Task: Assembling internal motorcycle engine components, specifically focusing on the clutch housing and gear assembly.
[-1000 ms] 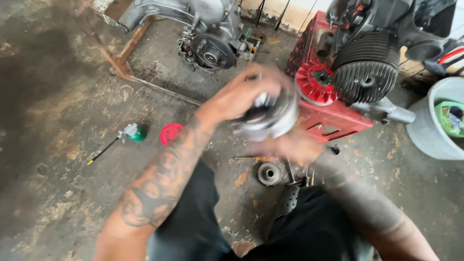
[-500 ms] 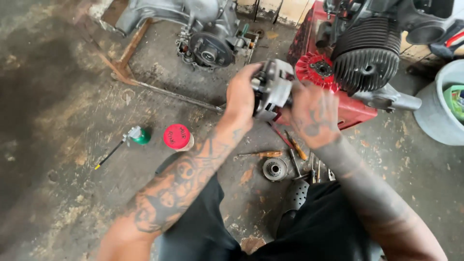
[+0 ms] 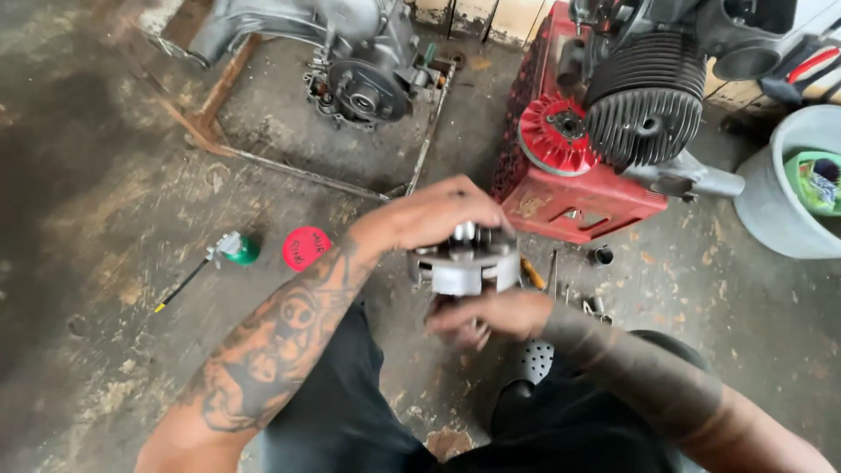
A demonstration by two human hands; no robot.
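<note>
We've got the round metal clutch assembly (image 3: 464, 263) held up over the concrete floor (image 3: 105, 219), in front of our knees. Left hand (image 3: 434, 215) caps it from above, fingers clamped on its top and rim. Right hand (image 3: 491, 315) cups it from below, fingers curled against the underside. Red crate (image 3: 569, 197) with finned engine (image 3: 644, 101) just beyond; red cap (image 3: 307, 248) lies to the left.

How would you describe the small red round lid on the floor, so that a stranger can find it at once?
Start at the red crate carrying the finned engine, then look left across the stained concrete floor, past the left hand. The red lid lies flat there, beside a green-capped oil can. It is the only flat red disc.
</note>
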